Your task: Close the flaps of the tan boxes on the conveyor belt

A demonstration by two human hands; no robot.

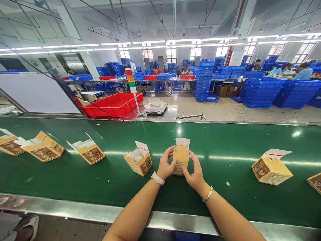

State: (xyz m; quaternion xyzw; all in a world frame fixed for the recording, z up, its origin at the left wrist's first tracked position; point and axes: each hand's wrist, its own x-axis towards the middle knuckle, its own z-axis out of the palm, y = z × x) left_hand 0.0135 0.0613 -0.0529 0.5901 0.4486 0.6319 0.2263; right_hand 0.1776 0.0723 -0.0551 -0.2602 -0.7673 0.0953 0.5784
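Both of my hands hold one small yellow carton upright over the green conveyor belt. Its white top flap stands open. My left hand grips the carton's left side, with a white watch on that wrist. My right hand grips the right side, a thin bracelet on the wrist. Just left of my hands lies another open yellow carton on its side. To the right on the belt sits a further carton with its flap raised.
More open cartons lie along the belt's left part, and one at the right edge. Behind the belt stand a red tray, a white scale and a signal light pole. Stacks of blue crates and seated workers fill the hall beyond.
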